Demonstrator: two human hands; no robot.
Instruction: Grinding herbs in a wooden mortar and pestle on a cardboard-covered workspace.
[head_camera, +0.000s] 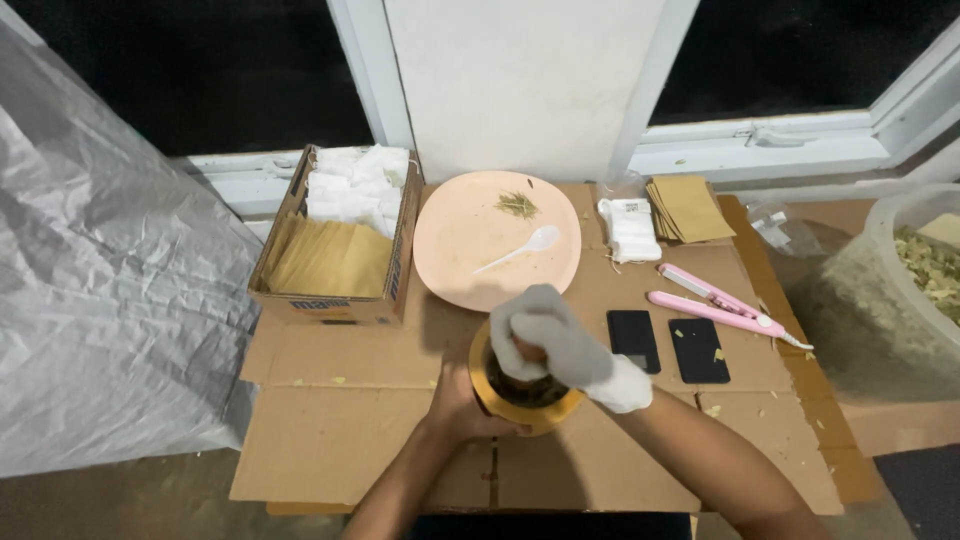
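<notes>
1. brass mortar (523, 405) stands on the flattened cardboard sheet (340, 420), near its 6 o'clock edge, just below the pink plate (460, 250).
2. left hand (462, 408), bare, wraps the mortar's side at 9 o'clock; fingers curled against the wall, clasping it.
3. right hand (555, 340), in a grey-white glove, sits over the mortar's mouth, clenched around something dark that stands in the bowl; cannot tell exactly what it is, most of it is hidden by the glove.
4. mortar contents: dark, not readable.
5. pink plate at 12 o'clock of the mortar holds a white plastic spoon (520, 248) and a small pile of dried green leaves (517, 205).
6. cardboard box (335, 300) at 10 o'clock, filled with tan envelopes and white sachets.
7. at 1 o'clock: stack of white filter bags (632, 230), beside it a stack of tan paper pouches (690, 208).
8. at 3 o'clock: two small black flat devices (633, 340), side by side, apart from the mortar.
9. pink mini heat sealer (720, 305) lies at 2 o'clock, jaws parted.
10. clear tub (900, 290) with dried plant matter at far 3 o'clock.
</notes>
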